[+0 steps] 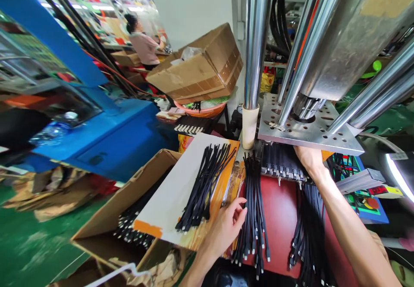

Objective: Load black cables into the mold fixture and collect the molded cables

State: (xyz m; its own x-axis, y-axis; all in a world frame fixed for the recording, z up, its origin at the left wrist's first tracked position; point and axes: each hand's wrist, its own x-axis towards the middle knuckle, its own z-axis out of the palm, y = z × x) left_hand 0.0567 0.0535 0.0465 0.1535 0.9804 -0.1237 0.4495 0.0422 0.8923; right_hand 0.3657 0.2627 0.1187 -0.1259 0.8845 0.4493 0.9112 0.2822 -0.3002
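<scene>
Metal plate [315,137] partly hiding right hand [308,157], left hand [231,222] beside cables [254,222]

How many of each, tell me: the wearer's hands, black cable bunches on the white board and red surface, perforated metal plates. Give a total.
Hands: 2 (left hand, right hand)
Black cable bunches: 3 (one on the white board, two on the red surface)
Perforated metal plate: 1
Total: 6
</scene>
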